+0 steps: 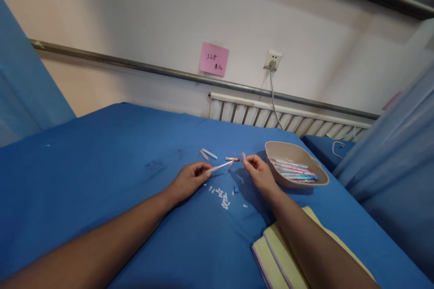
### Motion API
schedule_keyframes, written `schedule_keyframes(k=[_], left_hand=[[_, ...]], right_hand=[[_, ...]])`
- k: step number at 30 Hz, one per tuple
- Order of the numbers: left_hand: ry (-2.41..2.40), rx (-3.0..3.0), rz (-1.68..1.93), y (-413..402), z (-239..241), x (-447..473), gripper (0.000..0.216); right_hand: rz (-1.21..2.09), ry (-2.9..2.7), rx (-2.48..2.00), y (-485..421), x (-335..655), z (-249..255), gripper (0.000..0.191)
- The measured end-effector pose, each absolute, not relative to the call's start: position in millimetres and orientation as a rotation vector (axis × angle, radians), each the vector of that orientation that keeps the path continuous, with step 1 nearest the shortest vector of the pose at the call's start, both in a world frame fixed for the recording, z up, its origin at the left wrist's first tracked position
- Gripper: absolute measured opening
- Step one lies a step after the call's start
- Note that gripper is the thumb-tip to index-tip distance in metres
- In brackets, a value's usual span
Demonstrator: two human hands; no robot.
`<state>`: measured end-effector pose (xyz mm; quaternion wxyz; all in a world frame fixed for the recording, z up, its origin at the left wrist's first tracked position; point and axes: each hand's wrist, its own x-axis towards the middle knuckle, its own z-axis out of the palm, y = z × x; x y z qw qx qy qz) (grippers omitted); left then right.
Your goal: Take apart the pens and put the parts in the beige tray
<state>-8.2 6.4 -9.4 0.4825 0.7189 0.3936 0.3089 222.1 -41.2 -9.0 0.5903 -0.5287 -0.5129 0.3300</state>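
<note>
My left hand has its thumb and fingers closed on one end of a slim white pen, whose free end slants up and across toward my other side. My right hand pinches a small translucent piece upright between fingertips and thumb, just beyond that tip. My two hands are apart, a gap between them, both above the blue cover.

Right behind the pen's tip lies an orange tube; a little left of it, a pale blue pen and a pinkish pen lie side by side. Nearer me, between my forearms, small white pieces are scattered in a loose heap, with a blue piece just beside them.

To my right sits a beige basket with a bundle of pens in it. My right forearm passes over a folded yellow cloth.

Farther off, a pink note is stuck on the wall above a white radiator, and a socket has a cord plugged in.
</note>
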Motion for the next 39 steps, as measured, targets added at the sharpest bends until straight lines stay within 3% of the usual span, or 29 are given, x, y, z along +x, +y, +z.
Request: schedule_keyframes(k=[13, 39], left_hand=[[0.903, 1.790, 0.705, 1.1, -4.9, -7.0, 0.028], [0.859, 1.616, 0.685, -6.7, -1.2, -5.6, 0.032]], right_hand=[[1.090, -0.829, -1.004, -42.8, 216.9, -12.1, 0.030], [1.179, -1.193, -1.132, -54.1, 205.4, -13.0, 0.030]])
